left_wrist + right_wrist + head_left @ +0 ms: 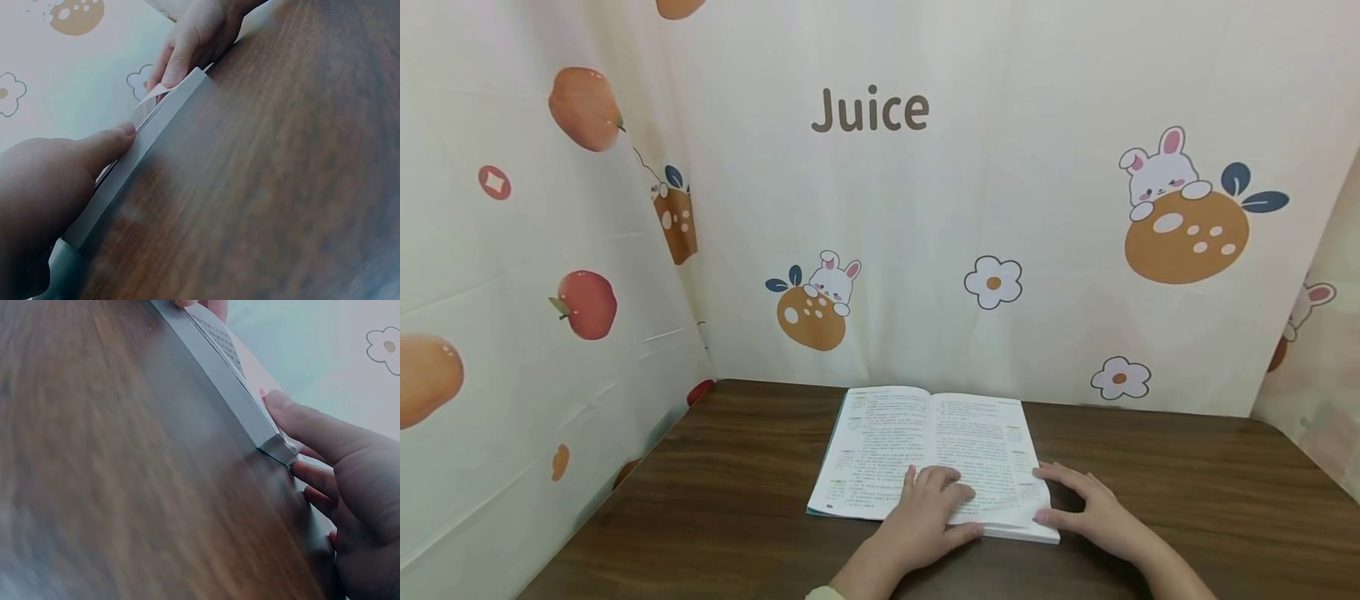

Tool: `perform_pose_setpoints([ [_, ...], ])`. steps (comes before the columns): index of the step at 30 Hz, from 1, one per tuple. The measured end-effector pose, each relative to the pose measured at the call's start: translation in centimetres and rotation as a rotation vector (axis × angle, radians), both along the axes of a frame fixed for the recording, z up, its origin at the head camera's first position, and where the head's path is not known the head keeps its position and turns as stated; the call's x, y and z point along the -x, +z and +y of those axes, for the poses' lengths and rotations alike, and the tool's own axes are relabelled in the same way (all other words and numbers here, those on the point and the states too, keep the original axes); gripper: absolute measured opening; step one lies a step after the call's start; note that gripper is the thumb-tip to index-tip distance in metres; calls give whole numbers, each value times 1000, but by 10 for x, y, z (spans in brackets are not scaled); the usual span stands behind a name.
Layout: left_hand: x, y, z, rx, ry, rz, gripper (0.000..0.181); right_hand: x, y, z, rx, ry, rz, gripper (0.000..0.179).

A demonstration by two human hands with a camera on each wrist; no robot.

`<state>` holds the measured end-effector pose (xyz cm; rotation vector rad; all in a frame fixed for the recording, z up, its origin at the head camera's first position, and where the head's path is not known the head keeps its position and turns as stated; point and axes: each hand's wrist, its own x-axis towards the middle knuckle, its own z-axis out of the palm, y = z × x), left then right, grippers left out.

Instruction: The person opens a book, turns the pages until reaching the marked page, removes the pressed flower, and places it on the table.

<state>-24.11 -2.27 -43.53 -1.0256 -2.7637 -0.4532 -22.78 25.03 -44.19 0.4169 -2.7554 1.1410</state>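
Observation:
An open book [970, 433] with printed text lies on the wooden table, its teal cover edge showing at the left. My left hand [927, 515] rests across the lower middle of the spread, fingers spread on the page and thumb by the bottom edge. In the left wrist view the left thumb [106, 147] touches the top of the page block. At the book's right edge is my right hand [1093, 510]. Its thumb [300, 419] lies on the page near the lower corner, with fingers against the side, and holds a slightly raised page [219, 340].
The dark wooden table [737, 492] extends to both sides of the book. Behind it hangs a pale curtain [910, 208] printed with fruit, rabbits, flowers and the word Juice. More printed cloth [512, 267] encloses the left side.

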Motion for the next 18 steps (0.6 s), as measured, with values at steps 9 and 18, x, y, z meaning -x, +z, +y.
perform_pose_setpoints([
  [9,0,0,0,-17,5,61,40,-1,1,-2,-22,-43,-7,56],
  [18,0,5,-2,-62,-26,304,24,-3,9,-5,108,-54,-126,52],
])
